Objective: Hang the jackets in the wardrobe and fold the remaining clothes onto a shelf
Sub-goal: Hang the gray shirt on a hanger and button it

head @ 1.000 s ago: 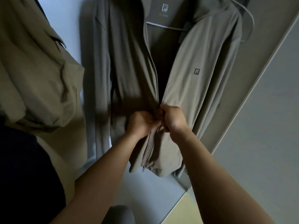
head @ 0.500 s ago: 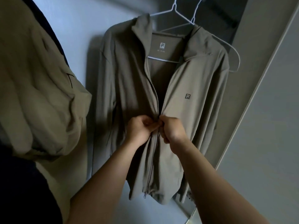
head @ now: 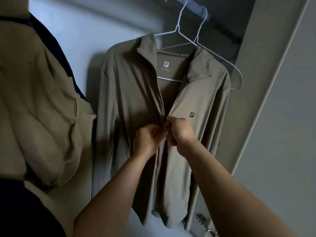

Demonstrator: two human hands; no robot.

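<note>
My left hand (head: 150, 141) pinches one zip edge of the olive-grey jacket (head: 130, 103) hanging on a white wire hanger (head: 169, 79) in the wardrobe (head: 85, 31); my right hand (head: 179, 132) pinches the other, slightly higher, the open zip running straight up from it

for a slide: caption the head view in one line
Left hand and right hand pinch the front of an olive jacket on a white hanger.

Dim, bluish light comes from the right, the jacket (head: 130, 103) throws a soft shadow left onto the wall (head: 82, 35), and the picture's edges bow.
</note>
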